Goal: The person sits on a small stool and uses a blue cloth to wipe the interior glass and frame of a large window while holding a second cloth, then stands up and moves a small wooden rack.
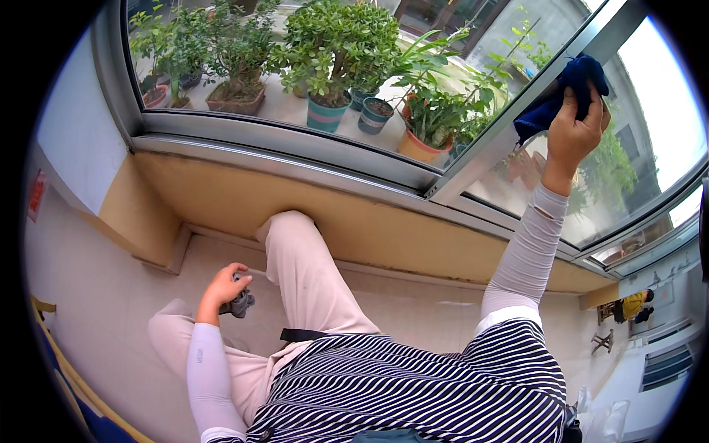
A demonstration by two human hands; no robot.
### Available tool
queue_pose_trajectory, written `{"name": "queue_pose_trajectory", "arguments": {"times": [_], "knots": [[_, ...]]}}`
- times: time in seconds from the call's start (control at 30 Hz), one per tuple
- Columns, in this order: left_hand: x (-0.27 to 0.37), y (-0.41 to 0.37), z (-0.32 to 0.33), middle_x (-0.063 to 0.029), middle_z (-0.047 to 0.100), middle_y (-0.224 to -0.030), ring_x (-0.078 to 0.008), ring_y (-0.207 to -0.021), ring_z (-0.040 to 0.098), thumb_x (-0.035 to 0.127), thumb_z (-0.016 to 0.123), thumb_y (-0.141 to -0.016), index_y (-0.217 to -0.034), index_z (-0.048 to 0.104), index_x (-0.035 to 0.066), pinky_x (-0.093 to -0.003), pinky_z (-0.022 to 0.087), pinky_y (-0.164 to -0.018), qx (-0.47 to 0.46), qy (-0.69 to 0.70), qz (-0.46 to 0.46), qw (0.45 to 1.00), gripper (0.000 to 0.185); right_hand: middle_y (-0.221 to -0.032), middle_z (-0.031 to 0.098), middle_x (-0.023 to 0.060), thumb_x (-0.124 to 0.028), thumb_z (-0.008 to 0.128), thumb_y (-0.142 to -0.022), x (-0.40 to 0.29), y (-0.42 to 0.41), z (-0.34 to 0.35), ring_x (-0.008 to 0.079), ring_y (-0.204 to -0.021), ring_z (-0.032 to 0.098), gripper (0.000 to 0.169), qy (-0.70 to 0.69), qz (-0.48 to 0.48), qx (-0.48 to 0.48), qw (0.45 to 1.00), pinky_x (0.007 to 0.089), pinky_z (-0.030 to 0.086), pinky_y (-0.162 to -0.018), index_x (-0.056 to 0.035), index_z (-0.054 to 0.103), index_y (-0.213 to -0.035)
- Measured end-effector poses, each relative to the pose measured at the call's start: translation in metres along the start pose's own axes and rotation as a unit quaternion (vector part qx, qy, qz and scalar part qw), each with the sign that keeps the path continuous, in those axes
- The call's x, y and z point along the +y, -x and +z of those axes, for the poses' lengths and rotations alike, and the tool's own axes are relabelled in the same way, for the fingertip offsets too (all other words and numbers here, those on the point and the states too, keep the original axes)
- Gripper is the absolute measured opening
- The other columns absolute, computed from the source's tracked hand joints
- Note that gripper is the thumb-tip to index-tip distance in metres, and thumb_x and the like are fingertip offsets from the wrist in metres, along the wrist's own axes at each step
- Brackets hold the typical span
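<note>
My right hand (576,124) is raised at the upper right and grips a dark blue cloth (584,77). The cloth lies against the metal frame (515,99) of a sliding window, and part of it hangs down to the left of my fingers. Low at the left, above the floor, my left hand (226,288) holds a crumpled grey cloth (241,303). Behind the window glass (598,183) stand potted plants, among them a bushy one in a green pot (328,113).
A tan wall (388,232) runs below the window sill, with my knee close to it. A wall corner (133,221) juts out at the left. Blue and yellow furniture (83,398) is at the lower left. Far right, a person in yellow (632,306) is near a wooden stool (602,341).
</note>
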State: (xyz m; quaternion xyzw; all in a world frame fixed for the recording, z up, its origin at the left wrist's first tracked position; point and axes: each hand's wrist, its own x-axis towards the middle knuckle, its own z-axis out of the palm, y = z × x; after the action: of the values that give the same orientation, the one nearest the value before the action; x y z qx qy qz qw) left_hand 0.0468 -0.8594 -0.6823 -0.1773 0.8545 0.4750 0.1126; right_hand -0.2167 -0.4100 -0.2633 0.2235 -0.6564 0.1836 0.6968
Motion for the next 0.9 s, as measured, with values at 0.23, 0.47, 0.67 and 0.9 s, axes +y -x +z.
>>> {"name": "queue_pose_trajectory", "arguments": {"times": [0.23,0.47,0.67,0.9], "knots": [[-0.003,0.004,-0.003,-0.0168,0.069,-0.093,-0.0234,-0.081,0.065,0.027,0.071,-0.082,-0.115,0.062,0.003,-0.0361,0.053,-0.076,0.009,-0.02,-0.014,1.0,0.043,-0.113,0.057,0.0179,0.003,0.067,-0.08,-0.038,0.149,-0.021,0.0355,-0.109,0.055,0.029,-0.027,0.07,-0.09,0.993,0.0403,0.044,-0.095,-0.0001,0.063,-0.109],[0.0,0.001,0.0,-0.0181,0.069,-0.093,-0.0265,-0.084,0.067,0.03,0.072,-0.081,-0.116,0.063,0.004,-0.0373,0.053,-0.078,0.0,-0.037,-0.018,0.999,0.044,-0.107,0.058,0.0187,0.006,0.065,-0.076,-0.05,0.193,-0.064,0.0358,-0.099,0.059,0.029,-0.128,0.213,-0.25,0.936,0.0395,0.048,-0.089,0.0009,0.063,-0.104],[-0.004,0.002,-0.004,-0.0192,0.069,-0.097,-0.0298,-0.089,0.067,0.03,0.073,-0.08,-0.115,0.063,0.004,-0.0384,0.052,-0.081,0.016,-0.061,-0.009,0.998,0.045,-0.113,0.06,0.0184,-0.009,0.072,-0.083,-0.024,-0.002,-0.03,0.034,-0.104,0.059,0.031,-0.01,-0.007,0.016,1.0,0.0389,0.046,-0.092,0.0001,0.064,-0.112],[-0.005,-0.009,0.001,-0.0214,0.068,-0.102,-0.0333,-0.095,0.066,0.03,0.073,-0.079,-0.115,0.063,0.003,-0.0393,0.051,-0.086,0.009,-0.058,0.005,0.998,0.046,-0.112,0.064,0.0171,-0.027,0.066,-0.087,0.045,-0.142,0.034,0.0344,-0.106,0.058,0.034,0.089,-0.153,0.082,0.981,0.0423,0.044,-0.095,-0.0072,0.067,-0.114]]}}
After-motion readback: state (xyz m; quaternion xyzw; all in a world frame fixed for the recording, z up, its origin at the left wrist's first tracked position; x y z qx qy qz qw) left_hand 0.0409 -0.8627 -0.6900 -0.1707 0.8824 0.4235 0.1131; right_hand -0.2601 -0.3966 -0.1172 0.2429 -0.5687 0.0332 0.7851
